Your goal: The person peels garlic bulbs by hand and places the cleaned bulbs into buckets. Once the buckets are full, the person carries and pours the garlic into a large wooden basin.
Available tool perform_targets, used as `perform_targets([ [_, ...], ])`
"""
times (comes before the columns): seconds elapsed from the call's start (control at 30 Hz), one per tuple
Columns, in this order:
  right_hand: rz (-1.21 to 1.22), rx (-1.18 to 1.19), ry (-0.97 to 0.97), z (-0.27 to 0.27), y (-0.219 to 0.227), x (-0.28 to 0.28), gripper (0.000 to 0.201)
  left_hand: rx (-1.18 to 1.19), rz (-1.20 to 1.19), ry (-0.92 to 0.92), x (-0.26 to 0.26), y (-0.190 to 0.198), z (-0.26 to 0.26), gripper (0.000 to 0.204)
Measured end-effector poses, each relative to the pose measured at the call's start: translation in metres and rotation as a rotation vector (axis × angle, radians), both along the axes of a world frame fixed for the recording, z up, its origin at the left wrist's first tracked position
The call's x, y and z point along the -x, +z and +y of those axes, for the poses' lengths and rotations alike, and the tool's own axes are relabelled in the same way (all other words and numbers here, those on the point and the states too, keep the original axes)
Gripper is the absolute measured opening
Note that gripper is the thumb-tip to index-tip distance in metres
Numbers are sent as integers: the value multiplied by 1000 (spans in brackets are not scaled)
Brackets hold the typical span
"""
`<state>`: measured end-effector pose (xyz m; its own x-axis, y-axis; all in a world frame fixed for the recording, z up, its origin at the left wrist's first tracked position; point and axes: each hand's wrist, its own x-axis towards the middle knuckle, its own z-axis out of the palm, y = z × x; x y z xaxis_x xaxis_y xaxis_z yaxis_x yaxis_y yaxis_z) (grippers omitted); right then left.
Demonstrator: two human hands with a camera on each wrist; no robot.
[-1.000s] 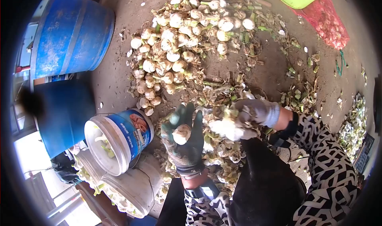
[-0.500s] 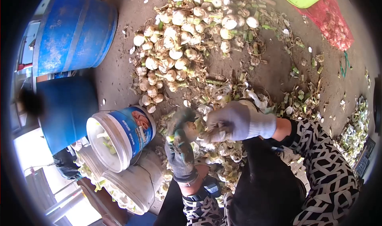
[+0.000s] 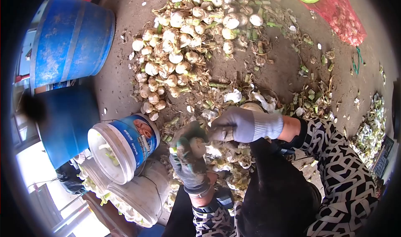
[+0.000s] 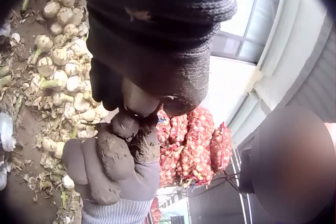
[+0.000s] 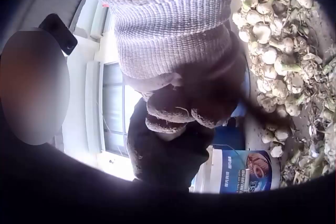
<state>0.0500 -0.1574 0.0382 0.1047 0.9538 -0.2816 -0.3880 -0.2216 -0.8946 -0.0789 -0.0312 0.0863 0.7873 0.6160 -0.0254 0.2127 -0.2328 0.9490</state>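
Note:
In a grey-green glove, my left hand holds a whitish garlic bulb, fingers curled round it. My right hand, in a pale grey knit glove, comes at the bulb from the right with bent fingers. Seen from the left wrist, the bulb shows between the dark glove and the right hand's muddy thumb, which pinches at its edge. The gloves hide most of the bulb. Beneath both hands lies a heap of peeled garlic skins.
A pile of untrimmed garlic bulbs spreads over the dirt floor ahead. To the left stand a white bucket with a blue label, another bucket and a blue barrel. A red net sack of garlic lies far right.
One second ago the bulb lay on my spread left palm, and my right hand was farther right among white skins. Now the left fingers curl round the bulb and the right hand meets it.

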Motion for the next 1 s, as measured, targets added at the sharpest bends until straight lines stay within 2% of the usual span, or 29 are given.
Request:
perform_targets([
  [0.13,63,58,-36,-7,-2,1,26,71,-89,-49,1,-3,8,55],
  [0.2,-304,-234,-162,-2,-5,6,18,-79,21,8,1,-3,3,61],
  [0.23,-490,-377,-226,1,0,7,15,-78,20,4,-1,-1,-1,61],
  [0.3,-497,-288,-248,5,11,9,11,-240,32,-19,-6,6,-9,61],
  [0.37,-366,-218,-170,9,12,6,8,-204,31,-12,-5,6,-9,60],
  [0.4,-410,-316,-259,9,10,9,10,-173,60,16,-6,7,-9,61],
  [0.43,-407,-317,-255,8,11,8,10,-142,91,47,-6,9,-10,61],
  [0.5,-205,-235,-215,5,13,5,7,-86,117,21,-1,7,-5,57],
  [0.57,-229,-209,-234,1,-5,7,7,218,-280,-76,4,-10,3,52],
  [0.6,-432,-166,-179,-4,-12,8,7,449,-349,-47,5,-8,3,51],
  [0.63,-633,-126,-124,-8,-19,8,7,362,-368,-52,4,-14,6,53],
  [0.67,-627,-56,48,-14,-26,15,9,583,-457,-24,3,-15,8,52],
  [0.77,-397,-163,191,-31,-14,14,9,1117,-618,156,-4,-12,12,46],
  [0.8,-395,-170,200,-35,-8,10,9,1204,-647,164,-4,-15,12,45],
  [0.83,-222,-170,182,-39,-2,4,10,1292,-677,169,-3,-19,14,44],
  [0.87,-52,-167,164,-40,1,1,13,1313,-660,134,-1,-24,16,42],
  [0.9,-60,-172,172,-36,-3,3,13,1278,-634,154,-1,-25,15,45],
  [0.97,-233,-452,10,-25,-28,15,20,1240,-638,217,5,-25,19,47],
  [1.0,-742,-231,139,-27,-40,22,27,1247,-673,156,18,-35,36,49],
])
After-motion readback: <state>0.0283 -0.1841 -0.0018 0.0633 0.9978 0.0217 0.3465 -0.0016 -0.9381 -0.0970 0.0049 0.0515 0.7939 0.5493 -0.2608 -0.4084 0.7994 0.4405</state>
